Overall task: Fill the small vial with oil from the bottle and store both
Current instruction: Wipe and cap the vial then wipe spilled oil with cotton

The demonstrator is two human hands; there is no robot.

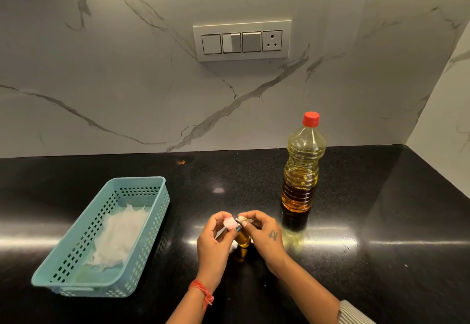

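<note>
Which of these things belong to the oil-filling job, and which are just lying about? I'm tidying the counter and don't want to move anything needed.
In the job:
small vial, held by left hand and right hand
oil bottle, red cap on
blue basket, probably the storage spot

Just there:
white paper lining the basket
switch panel on the wall

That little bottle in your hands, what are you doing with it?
A person is working at a black counter. Both hands are at the top of a small vial that already holds golden oil: the left hand pinches a small pink piece, likely its stopper, and the right hand pinches at the vial's neck. The big oil bottle stands behind, red cap on. A blue basket waits to the left.
</note>
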